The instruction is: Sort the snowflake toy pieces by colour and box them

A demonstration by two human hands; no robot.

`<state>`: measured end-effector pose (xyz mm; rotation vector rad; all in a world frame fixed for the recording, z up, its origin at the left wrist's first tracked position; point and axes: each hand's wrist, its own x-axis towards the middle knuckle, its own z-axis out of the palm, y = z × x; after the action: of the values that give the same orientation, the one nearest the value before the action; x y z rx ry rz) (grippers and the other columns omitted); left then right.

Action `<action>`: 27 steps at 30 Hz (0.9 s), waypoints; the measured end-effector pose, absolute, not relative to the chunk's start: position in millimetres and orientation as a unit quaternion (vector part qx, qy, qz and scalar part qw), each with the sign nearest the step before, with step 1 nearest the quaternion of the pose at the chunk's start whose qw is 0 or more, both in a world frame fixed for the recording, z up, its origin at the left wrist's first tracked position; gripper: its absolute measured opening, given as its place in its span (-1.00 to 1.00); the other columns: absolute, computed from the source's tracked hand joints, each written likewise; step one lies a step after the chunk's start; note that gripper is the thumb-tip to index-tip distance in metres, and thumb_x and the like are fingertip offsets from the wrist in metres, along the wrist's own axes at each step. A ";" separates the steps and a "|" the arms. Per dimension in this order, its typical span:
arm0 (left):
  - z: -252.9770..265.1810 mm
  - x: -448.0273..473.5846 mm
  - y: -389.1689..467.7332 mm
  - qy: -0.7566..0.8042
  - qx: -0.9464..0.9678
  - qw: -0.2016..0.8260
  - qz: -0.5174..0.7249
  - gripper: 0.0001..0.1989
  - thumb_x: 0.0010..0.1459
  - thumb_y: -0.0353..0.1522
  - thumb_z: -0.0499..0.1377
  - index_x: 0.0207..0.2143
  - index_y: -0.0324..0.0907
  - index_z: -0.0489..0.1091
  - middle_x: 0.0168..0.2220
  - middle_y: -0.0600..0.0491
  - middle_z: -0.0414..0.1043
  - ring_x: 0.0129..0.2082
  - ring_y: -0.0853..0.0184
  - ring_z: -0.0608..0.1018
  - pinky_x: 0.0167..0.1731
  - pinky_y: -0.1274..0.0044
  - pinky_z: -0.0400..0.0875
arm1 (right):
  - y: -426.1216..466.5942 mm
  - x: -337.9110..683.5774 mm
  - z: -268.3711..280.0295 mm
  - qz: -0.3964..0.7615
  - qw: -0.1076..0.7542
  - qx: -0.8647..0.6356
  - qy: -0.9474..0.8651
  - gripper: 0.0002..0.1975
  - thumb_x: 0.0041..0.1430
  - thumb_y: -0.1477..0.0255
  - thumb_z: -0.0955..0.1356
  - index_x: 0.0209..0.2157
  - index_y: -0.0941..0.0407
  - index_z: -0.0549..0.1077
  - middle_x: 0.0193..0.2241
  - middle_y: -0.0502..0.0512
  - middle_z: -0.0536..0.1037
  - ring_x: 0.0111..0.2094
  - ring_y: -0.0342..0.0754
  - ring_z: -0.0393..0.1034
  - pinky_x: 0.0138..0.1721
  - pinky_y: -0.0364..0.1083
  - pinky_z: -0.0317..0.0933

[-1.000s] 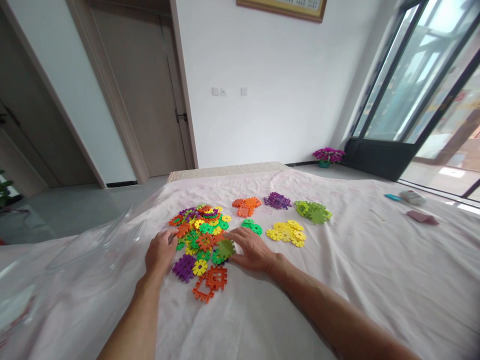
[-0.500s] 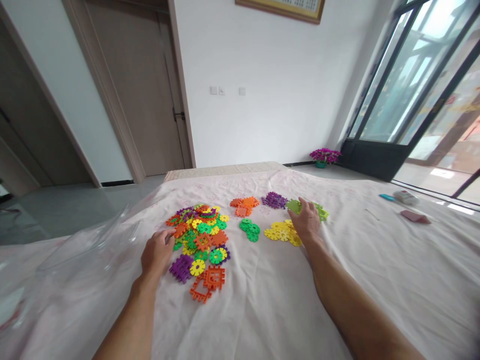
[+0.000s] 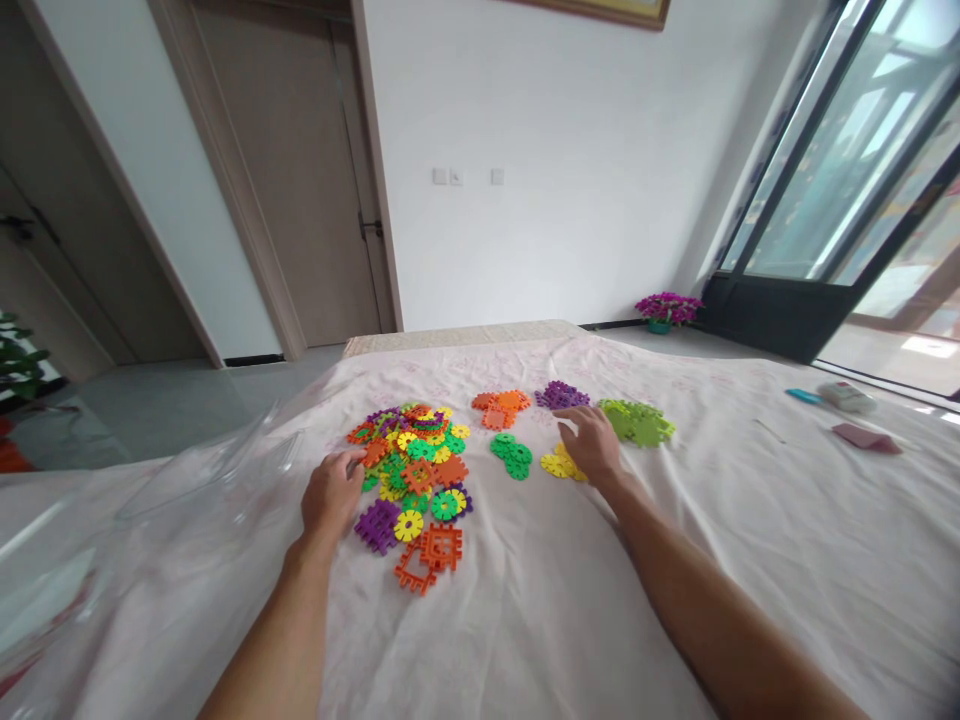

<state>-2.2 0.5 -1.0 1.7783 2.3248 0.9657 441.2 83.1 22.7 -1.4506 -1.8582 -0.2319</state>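
Note:
A mixed heap of plastic interlocking pieces [image 3: 420,450], in orange, green, yellow and purple, lies on the cloth. At its left edge rests my left hand [image 3: 332,495], fingers loosely bent and apart, with no piece visible in them. My right hand [image 3: 594,445] hovers by the yellow discs [image 3: 559,463], partly covering them; its thumb and fingers are spread and hold nothing I can see. Light green pieces [image 3: 637,423] lie just right of that hand, purple pieces [image 3: 562,395] behind it. Green discs [image 3: 512,456] and orange pieces [image 3: 501,408] form groups between my hands.
A pale, wrinkled cloth [image 3: 510,620] covers the table. Clear plastic packaging [image 3: 202,490] lies at the left. On the right are a folded pink piece [image 3: 866,438], a white object [image 3: 846,396] and a blue one [image 3: 803,396]. Potted magenta flowers [image 3: 669,308] stand on the floor beyond.
My right hand has moved left from the light green pieces to above the yellow discs, uncovering the green group. My left hand stays beside the heap. The view has shifted slightly.

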 end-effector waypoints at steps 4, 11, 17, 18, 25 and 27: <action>0.7 -0.4 -0.9 0.757 0.573 0.026 0.313 -0.70 0.21 -0.36 0.06 -0.07 -0.07 0.50 0.02 0.00 0.52 -0.02 0.22 0.53 0.00 0.45 0.39 | 58.3 386.7 29.8 0.010 0.333 -0.389 -0.859 -0.82 0.25 0.41 0.33 -0.23 0.06 0.59 -0.29 0.13 0.60 -0.21 0.02 0.42 -0.10 0.02 0.29; 2.3 0.5 -1.6 0.755 0.580 0.015 0.305 -0.70 0.21 -0.37 0.05 -0.07 -0.09 0.50 0.00 0.01 0.53 -0.02 0.25 0.54 -0.01 0.50 0.39 | 3.2 320.4 44.0 0.072 0.254 -0.213 -0.941 -0.65 0.34 0.32 0.30 0.12 0.02 0.43 0.01 0.15 0.56 0.04 0.02 0.38 0.07 0.03 0.23; 2.9 1.1 -2.0 0.753 0.578 0.022 0.313 -0.70 0.21 -0.37 0.05 -0.08 -0.10 0.50 0.00 0.01 0.53 -0.01 0.26 0.54 0.00 0.49 0.38 | -0.9 307.7 33.7 0.071 0.227 -0.199 -0.951 -0.69 0.34 0.27 0.32 0.05 0.04 0.48 -0.08 0.16 0.59 0.01 0.01 0.41 0.09 0.01 0.21; 2.7 1.0 -2.0 0.753 0.578 0.022 0.314 -0.70 0.21 -0.37 0.05 -0.08 -0.10 0.50 0.00 0.01 0.53 -0.01 0.25 0.54 0.01 0.49 0.37 | -0.2 308.0 32.8 0.073 0.227 -0.193 -0.952 -0.71 0.35 0.28 0.31 0.03 0.05 0.49 -0.11 0.16 0.60 -0.03 0.00 0.43 0.06 0.00 0.22; 0.9 -0.5 -0.6 0.757 0.574 0.029 0.310 -0.70 0.21 -0.35 0.05 -0.07 -0.07 0.50 0.01 0.01 0.52 -0.02 0.22 0.54 -0.02 0.45 0.39 | -2.8 311.4 38.5 0.091 0.255 -0.195 -0.943 -0.60 0.30 0.25 0.35 0.12 0.09 0.43 -0.13 0.21 0.59 -0.08 0.02 0.45 -0.01 0.00 0.26; 0.4 -0.8 -0.2 0.758 0.574 0.026 0.310 -0.70 0.21 -0.36 0.06 -0.07 -0.07 0.50 0.00 0.01 0.53 -0.02 0.23 0.54 -0.02 0.46 0.39 | -4.1 311.3 39.5 0.096 0.255 -0.203 -0.940 -0.57 0.28 0.24 0.37 0.13 0.09 0.42 -0.11 0.21 0.59 -0.07 0.04 0.44 0.00 0.02 0.26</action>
<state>-0.8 -0.2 0.4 1.7731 2.3421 0.9569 311.3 -4.1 39.5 -0.5515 -2.5534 0.2615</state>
